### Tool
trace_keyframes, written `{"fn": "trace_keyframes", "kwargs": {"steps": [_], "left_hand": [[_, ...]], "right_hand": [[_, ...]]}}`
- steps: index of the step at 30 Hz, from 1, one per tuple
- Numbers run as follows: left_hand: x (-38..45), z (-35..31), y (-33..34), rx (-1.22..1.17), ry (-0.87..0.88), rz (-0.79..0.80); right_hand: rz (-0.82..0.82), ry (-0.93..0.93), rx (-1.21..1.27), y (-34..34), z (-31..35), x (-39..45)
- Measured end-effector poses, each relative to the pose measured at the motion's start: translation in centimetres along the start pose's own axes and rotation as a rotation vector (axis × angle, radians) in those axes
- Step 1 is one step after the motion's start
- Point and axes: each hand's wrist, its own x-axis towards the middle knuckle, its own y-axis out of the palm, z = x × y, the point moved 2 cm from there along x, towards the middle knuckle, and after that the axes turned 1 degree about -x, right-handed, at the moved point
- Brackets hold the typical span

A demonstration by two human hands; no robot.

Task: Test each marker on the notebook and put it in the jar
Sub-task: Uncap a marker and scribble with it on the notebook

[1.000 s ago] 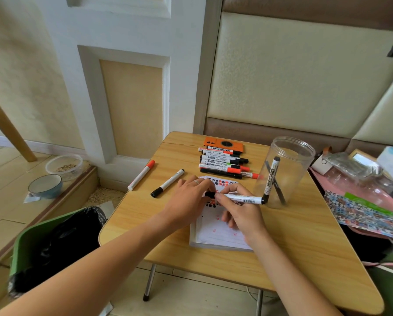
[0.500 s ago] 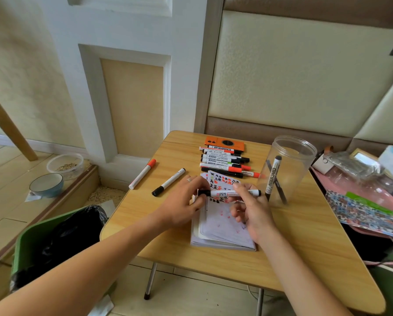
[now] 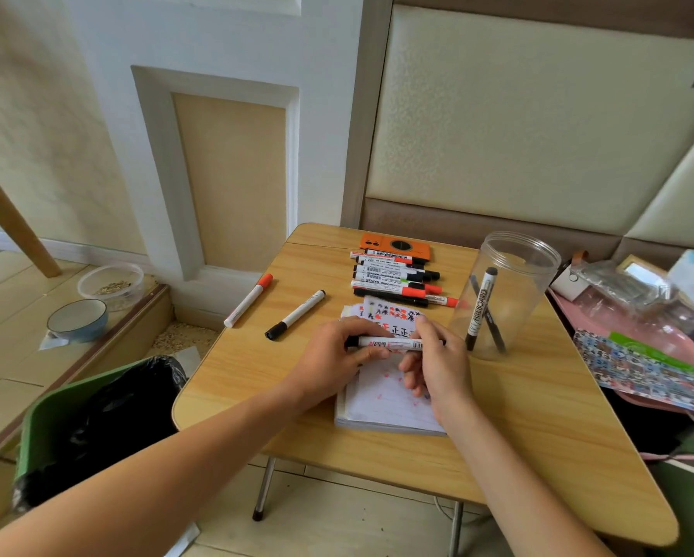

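Over the wooden folding table [image 3: 538,416], left hand [image 3: 329,361] and right hand [image 3: 437,365] both grip a whiteboard marker [image 3: 391,342] level above the notebook [image 3: 381,408] — pull the cap straight off, no twisting, then test beside the jar [image 3: 502,295].

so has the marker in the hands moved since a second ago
Yes. The held marker has shifted left, away from the jar; earlier its right end reached the jar's base.

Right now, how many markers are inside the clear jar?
2. Both stand leaning in the jar: a white marker with a black cap at the top, and a dark marker crossing behind it. None seems hidden, since the jar is see-through.
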Motion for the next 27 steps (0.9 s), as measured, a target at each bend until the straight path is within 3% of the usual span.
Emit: {"fn": "trace_keyframes", "kwargs": {"steps": [18, 27], "left_hand": [[-0.2, 0.7, 0.1, 0.014, 0.039, 0.017], [0.5, 1.5, -1.1, 0.357, -0.013, 0.119]], "right_hand": [[-0.084, -0.002, -0.147, 0.5, -0.1, -0.1], [-0.019, -0.004, -0.095, 0.3, 0.9, -0.1]]}}
